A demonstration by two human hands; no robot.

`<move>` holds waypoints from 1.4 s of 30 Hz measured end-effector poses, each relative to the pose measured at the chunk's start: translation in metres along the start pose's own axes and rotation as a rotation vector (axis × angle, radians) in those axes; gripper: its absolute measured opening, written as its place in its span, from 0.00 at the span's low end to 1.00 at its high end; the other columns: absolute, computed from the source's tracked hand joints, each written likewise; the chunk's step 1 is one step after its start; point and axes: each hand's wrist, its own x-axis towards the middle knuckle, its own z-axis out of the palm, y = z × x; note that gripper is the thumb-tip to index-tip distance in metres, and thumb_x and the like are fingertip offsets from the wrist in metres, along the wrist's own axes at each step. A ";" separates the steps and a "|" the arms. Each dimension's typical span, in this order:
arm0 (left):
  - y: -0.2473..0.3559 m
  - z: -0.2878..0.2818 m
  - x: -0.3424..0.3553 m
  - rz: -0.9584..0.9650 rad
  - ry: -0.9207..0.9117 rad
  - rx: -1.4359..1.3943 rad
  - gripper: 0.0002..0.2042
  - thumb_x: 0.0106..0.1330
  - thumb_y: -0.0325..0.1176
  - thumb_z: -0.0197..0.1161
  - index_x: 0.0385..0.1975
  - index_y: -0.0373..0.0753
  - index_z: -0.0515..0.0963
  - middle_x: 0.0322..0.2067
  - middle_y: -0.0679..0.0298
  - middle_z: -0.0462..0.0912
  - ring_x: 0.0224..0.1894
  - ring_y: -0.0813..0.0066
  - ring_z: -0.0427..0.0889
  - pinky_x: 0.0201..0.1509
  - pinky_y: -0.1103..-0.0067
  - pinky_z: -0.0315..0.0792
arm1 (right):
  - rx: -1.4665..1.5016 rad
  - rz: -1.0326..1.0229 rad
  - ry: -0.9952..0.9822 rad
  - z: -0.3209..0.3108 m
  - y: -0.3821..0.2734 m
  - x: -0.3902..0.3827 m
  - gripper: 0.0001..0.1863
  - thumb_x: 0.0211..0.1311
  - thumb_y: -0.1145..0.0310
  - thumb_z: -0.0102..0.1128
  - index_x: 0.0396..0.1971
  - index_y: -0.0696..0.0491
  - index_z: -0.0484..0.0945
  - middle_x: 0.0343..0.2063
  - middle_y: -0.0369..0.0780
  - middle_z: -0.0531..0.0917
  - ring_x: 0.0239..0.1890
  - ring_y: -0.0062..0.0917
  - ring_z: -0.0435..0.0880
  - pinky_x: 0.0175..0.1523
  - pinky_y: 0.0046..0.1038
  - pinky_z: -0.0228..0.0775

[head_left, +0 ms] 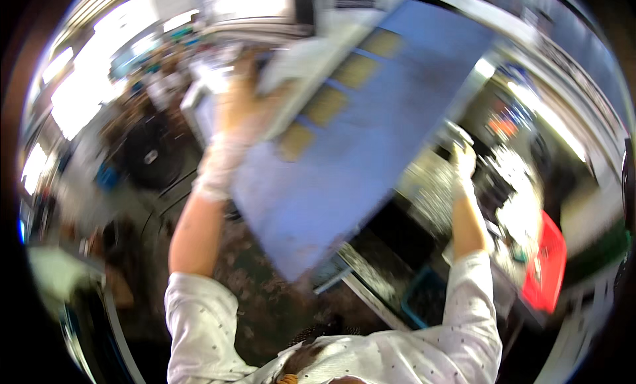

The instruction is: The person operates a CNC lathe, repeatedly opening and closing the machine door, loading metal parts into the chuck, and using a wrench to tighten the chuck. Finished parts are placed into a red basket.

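Observation:
A tilted blue board [358, 165] with several olive-yellow squares [319, 106] along its left side fills the centre, bordered there by a pale rail [320, 71]. My left hand [248, 106], in a pale glove, is raised at that rail; its fingers are smeared by motion, so its grip is unclear. My right hand [462, 157], also pale-gloved, is closed on a small silver metal piece [460, 133] beside the board’s right edge.
A red tray [548, 268] lies at the lower right among shiny parts, and a teal-rimmed bin [414, 298] sits below the board. A black round object [142, 159] and cluttered items stand at the left. A machine frame [563, 66] arches over the upper right.

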 end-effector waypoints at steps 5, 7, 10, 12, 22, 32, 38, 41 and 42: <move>-0.036 0.002 0.007 0.170 0.138 -0.025 0.25 0.46 0.38 0.56 0.44 0.37 0.58 0.41 0.55 0.65 0.43 0.68 0.65 0.45 0.80 0.59 | 0.000 0.451 -0.292 -0.016 0.007 -0.038 0.17 0.41 0.66 0.52 0.34 0.56 0.67 0.30 0.37 0.71 0.34 0.22 0.66 0.38 0.23 0.58; -0.033 -0.011 0.007 0.163 0.131 -0.001 0.24 0.47 0.39 0.56 0.44 0.39 0.59 0.41 0.54 0.66 0.42 0.67 0.66 0.45 0.79 0.58 | 0.039 0.588 -0.562 -0.017 0.003 -0.070 0.18 0.45 0.66 0.49 0.38 0.54 0.66 0.32 0.37 0.71 0.35 0.21 0.67 0.39 0.23 0.59; -0.020 0.009 0.009 0.129 0.141 0.002 0.24 0.47 0.40 0.55 0.44 0.39 0.60 0.41 0.54 0.65 0.43 0.67 0.65 0.45 0.79 0.58 | 0.244 0.718 -0.614 -0.051 -0.033 -0.115 0.18 0.48 0.64 0.48 0.39 0.56 0.65 0.37 0.39 0.70 0.40 0.23 0.67 0.42 0.22 0.58; -0.027 0.005 0.009 0.173 0.182 0.061 0.23 0.48 0.40 0.55 0.44 0.39 0.60 0.41 0.54 0.65 0.43 0.67 0.65 0.46 0.80 0.58 | 0.302 0.657 -0.768 -0.065 -0.051 -0.139 0.19 0.49 0.62 0.47 0.40 0.56 0.64 0.39 0.39 0.68 0.41 0.24 0.67 0.44 0.23 0.58; -0.043 0.007 0.011 0.119 0.103 -0.162 0.21 0.51 0.34 0.52 0.45 0.36 0.59 0.45 0.57 0.61 0.47 0.71 0.60 0.50 0.81 0.52 | 0.157 0.533 -0.746 -0.113 -0.061 -0.169 0.17 0.50 0.64 0.46 0.39 0.57 0.65 0.36 0.39 0.71 0.39 0.22 0.68 0.45 0.21 0.57; -0.119 -0.029 0.019 -0.058 0.471 -0.551 0.19 0.55 0.34 0.43 0.46 0.36 0.55 0.44 0.61 0.60 0.46 0.72 0.60 0.49 0.80 0.54 | 0.046 0.226 -0.017 0.009 0.053 0.004 0.25 0.40 0.62 0.53 0.39 0.59 0.63 0.38 0.48 0.68 0.42 0.31 0.65 0.46 0.26 0.56; -0.164 0.018 0.019 -0.307 0.170 -0.359 0.20 0.53 0.28 0.43 0.49 0.40 0.54 0.40 0.56 0.64 0.38 0.70 0.64 0.44 0.80 0.56 | -0.081 0.112 0.224 0.002 0.073 0.029 0.22 0.40 0.64 0.55 0.37 0.58 0.65 0.35 0.44 0.69 0.38 0.31 0.66 0.44 0.26 0.57; -0.123 0.032 0.031 -0.016 0.169 -0.459 0.23 0.49 0.22 0.41 0.49 0.40 0.52 0.47 0.57 0.55 0.49 0.68 0.54 0.51 0.80 0.47 | -0.071 0.064 0.351 -0.012 0.078 0.030 0.18 0.41 0.69 0.55 0.34 0.60 0.66 0.31 0.42 0.70 0.32 0.27 0.68 0.40 0.25 0.60; -0.120 0.023 0.029 0.019 0.186 -0.426 0.24 0.48 0.20 0.41 0.49 0.40 0.52 0.50 0.57 0.52 0.53 0.67 0.50 0.54 0.80 0.44 | -0.122 0.116 0.350 -0.004 0.068 0.025 0.19 0.41 0.67 0.56 0.34 0.60 0.65 0.31 0.42 0.70 0.33 0.27 0.68 0.40 0.24 0.60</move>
